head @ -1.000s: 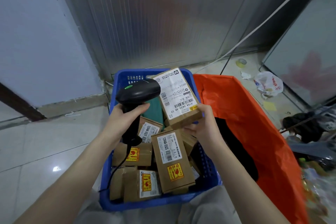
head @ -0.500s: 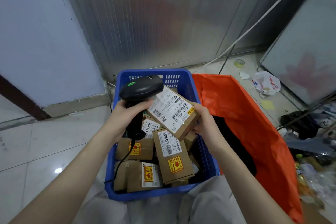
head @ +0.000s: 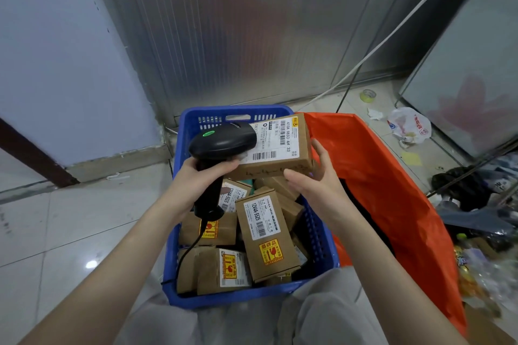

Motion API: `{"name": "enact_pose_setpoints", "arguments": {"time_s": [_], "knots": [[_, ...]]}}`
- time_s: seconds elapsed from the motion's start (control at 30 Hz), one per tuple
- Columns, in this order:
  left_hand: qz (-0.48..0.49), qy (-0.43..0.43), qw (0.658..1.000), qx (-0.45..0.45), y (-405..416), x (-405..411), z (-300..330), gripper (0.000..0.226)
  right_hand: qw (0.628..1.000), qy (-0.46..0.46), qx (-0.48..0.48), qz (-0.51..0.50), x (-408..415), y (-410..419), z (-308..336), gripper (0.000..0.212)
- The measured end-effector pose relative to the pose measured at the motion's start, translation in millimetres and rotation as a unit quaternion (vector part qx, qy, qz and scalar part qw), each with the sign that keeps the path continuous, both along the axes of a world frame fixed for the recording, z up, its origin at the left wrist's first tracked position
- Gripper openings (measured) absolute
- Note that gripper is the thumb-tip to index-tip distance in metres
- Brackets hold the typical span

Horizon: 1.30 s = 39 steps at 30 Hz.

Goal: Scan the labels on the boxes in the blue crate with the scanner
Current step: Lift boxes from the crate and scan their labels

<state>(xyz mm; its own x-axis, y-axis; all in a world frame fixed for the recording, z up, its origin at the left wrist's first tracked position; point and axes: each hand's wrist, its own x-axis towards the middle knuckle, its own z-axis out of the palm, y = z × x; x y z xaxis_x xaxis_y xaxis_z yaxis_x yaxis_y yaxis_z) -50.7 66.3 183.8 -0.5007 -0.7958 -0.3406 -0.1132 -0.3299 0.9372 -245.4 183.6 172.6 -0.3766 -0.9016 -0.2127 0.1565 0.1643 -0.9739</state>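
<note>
An orange plastic bag (head: 392,190) lies open at centre right of the frame, touching the right wall of the blue crate (head: 179,232). Litter sits on the tiled floor at upper right: a roll of tape (head: 368,95), a crumpled white bag (head: 409,127) and a yellow note (head: 411,159). A white cable (head: 392,33) runs diagonally across the metal wall panel behind.

The crate, at lower centre, holds a loose pile of brown cardboard boxes. One upright box (head: 265,238) carries a white label reading "12V4A-5525", with a barcode and a yellow-and-red fragile sticker below. Two further boxes (head: 224,270) at the near left show similar stickers.

The left hand (head: 200,179) is clenched around the grip of the black scanner (head: 221,143), whose green indicator is lit; its cord trails down into the crate. The scanner head covers the left end of the held box (head: 280,148), which is raised above the crate's far end. The right hand (head: 316,179) grasps this box at its right end and near edge. Its white label reads "410A 0B33-44 33" with two barcodes; smaller print is illegible.
</note>
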Motion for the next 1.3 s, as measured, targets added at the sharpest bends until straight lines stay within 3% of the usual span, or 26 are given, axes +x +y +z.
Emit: {"name": "enact_pose_setpoints", "arguments": {"time_s": [0.23, 0.37, 0.47, 0.57, 0.7, 0.83, 1.0, 1.3], "knots": [[-0.068, -0.051, 0.996, -0.003, 2.6, 3.5, -1.1, 0.082, 0.993, -0.087, -0.050, -0.056, 6.7, -12.8, 3.9, 0.084], [-0.084, -0.054, 0.995, -0.004, 7.0, -0.8, 0.1, 0.064, 0.989, -0.125, -0.060, -0.048, 13.0, -18.9, 9.0, 0.057], [-0.104, -0.060, 0.993, -0.006, 7.7, -1.3, 0.4, 0.075, 0.990, -0.115, -0.059, -0.060, 15.3, -22.7, 8.1, 0.053], [-0.125, -0.035, 0.992, 0.006, 7.5, -1.0, 3.3, 0.061, 0.990, -0.113, -0.058, -0.068, 13.5, -23.9, 8.8, 0.052], [-0.080, -0.056, 0.995, -0.019, 2.4, -1.1, 1.4, 0.051, 0.984, -0.156, -0.058, -0.068, 9.1, -24.9, 11.4, 0.039], [-0.040, -0.071, 0.996, -0.033, -3.6, -3.7, -1.2, 0.040, 0.987, -0.142, -0.030, -0.062, 11.5, -27.2, 6.7, 0.029], [-0.013, -0.039, 0.999, 0.003, -5.4, -8.0, -1.3, 0.036, 0.993, -0.108, -0.008, -0.046, 17.7, -28.0, -3.4, 0.035], [0.006, -0.014, 0.999, 0.052, -11.0, -8.8, -14.0, 0.051, 0.997, -0.073, 0.002, -0.030, 20.3, -26.9, -22.5, 0.048]]}}
